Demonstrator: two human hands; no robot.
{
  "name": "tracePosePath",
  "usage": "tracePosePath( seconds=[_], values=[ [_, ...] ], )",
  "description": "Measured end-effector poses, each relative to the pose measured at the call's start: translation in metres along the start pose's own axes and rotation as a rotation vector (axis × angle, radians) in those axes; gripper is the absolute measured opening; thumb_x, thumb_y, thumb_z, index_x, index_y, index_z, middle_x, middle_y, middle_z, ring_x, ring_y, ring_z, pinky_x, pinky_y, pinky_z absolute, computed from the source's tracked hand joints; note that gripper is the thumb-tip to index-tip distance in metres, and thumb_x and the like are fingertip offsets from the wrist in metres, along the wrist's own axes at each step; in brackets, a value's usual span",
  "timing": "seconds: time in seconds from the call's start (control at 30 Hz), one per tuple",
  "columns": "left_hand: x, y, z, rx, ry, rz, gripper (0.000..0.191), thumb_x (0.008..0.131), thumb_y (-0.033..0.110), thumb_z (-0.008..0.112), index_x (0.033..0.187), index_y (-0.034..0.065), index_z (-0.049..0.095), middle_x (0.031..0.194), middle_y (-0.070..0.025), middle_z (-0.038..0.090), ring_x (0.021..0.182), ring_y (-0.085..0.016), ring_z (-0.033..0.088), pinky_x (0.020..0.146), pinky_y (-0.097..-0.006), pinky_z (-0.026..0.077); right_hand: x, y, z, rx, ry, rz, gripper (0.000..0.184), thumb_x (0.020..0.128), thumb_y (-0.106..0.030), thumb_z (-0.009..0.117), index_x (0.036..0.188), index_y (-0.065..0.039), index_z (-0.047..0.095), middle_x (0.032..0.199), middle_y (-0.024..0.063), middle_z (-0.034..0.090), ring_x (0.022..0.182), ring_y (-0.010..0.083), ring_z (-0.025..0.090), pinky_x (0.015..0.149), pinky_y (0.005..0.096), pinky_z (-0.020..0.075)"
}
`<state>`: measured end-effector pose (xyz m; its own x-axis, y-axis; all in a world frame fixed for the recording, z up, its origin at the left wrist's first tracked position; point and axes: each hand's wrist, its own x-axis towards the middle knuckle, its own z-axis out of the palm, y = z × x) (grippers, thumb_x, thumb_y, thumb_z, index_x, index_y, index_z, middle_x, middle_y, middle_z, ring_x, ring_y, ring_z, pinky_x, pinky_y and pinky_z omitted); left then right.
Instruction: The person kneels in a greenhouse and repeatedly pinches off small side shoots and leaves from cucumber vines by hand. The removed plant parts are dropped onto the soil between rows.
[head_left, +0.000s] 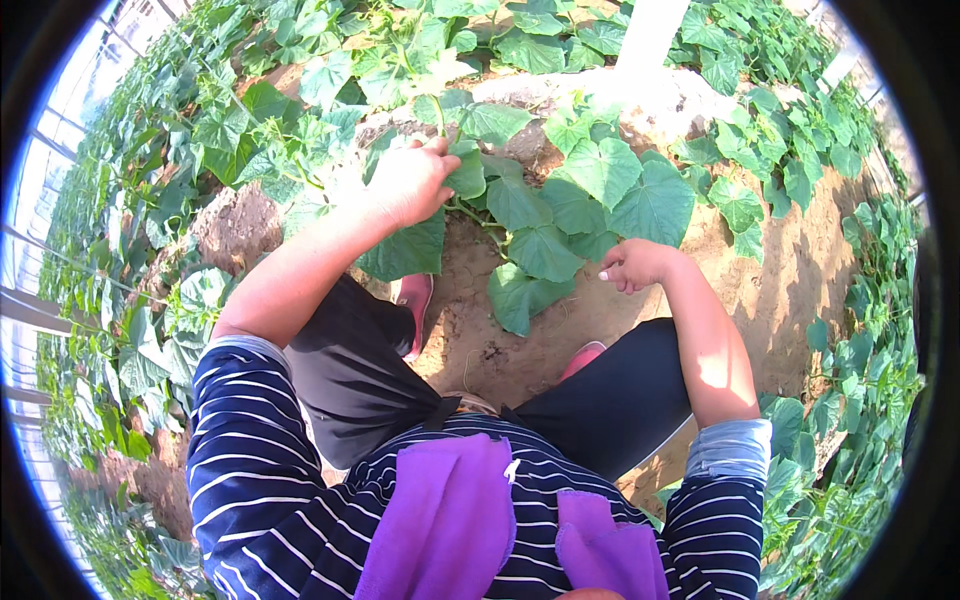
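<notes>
My left hand (416, 180) reaches forward among the leaves, its fingers closed around the green stem of a vine (439, 112) that looks like a cucumber plant. The stem shows above the fingers and again below the hand, where it bends down to several broad leaves (544, 251). Part of the stem is hidden by the palm. My right hand (637, 266) is lower and to the right, beside the edge of a large leaf (652, 202). Its fingers are curled, and I see nothing in them.
Bare soil (480, 337) lies between my pink shoes (414, 307). A bright white post (651, 34) rises from the sunlit ridge (540, 90). Dense vines stand on the left (150, 300) and right (870, 360). A purple cloth (442, 517) hangs down my chest.
</notes>
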<state>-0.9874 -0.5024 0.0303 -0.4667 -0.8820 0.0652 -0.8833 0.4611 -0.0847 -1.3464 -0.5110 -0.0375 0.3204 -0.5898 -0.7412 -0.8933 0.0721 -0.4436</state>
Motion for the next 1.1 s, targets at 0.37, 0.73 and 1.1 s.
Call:
tracePosePath(
  seconds=[0.37, 0.73, 1.1],
  values=[
    [-0.001, -0.004, 0.007, -0.293, 0.041, 0.054, 0.049, 0.079, 0.025, 0.068, 0.123, 0.0099, 0.055, 0.129, -0.0105, 0.050, 0.109, -0.031, 0.053, 0.093, -0.0393, 0.045, -0.043, -0.095, -0.015, -0.117, 0.353, -0.458, 0.022, 0.084, -0.015, 0.065, 0.102, -0.001, 0.065, 0.084, 0.0118, 0.066, 0.076, 0.0168, 0.060, 0.070, 0.0307, 0.0486],
    [0.060, -0.064, 0.023, -0.899, 0.233, -0.489, 0.027, 0.083, 0.028, 0.062, 0.102, 0.0097, 0.066, 0.086, -0.0121, 0.068, 0.094, -0.030, 0.064, 0.084, -0.0393, 0.048, 0.074, -0.194, -0.048, 0.085, 0.572, -0.882, 0.015, 0.086, -0.010, 0.062, 0.096, 0.001, 0.065, 0.090, 0.0076, 0.066, 0.081, 0.0140, 0.061, 0.076, 0.0286, 0.0494],
    [0.102, -0.079, 0.039, -1.238, 0.288, -0.495, 0.036, 0.085, 0.026, 0.070, 0.110, 0.0011, 0.064, 0.086, -0.0037, 0.067, 0.053, -0.008, 0.053, 0.052, -0.0243, 0.045, 0.103, -0.203, -0.065, 0.107, 0.323, -0.751, 0.014, 0.087, -0.010, 0.064, 0.095, 0.001, 0.067, 0.088, 0.0041, 0.066, 0.085, 0.0099, 0.058, 0.080, 0.0272, 0.0472]
  ],
)
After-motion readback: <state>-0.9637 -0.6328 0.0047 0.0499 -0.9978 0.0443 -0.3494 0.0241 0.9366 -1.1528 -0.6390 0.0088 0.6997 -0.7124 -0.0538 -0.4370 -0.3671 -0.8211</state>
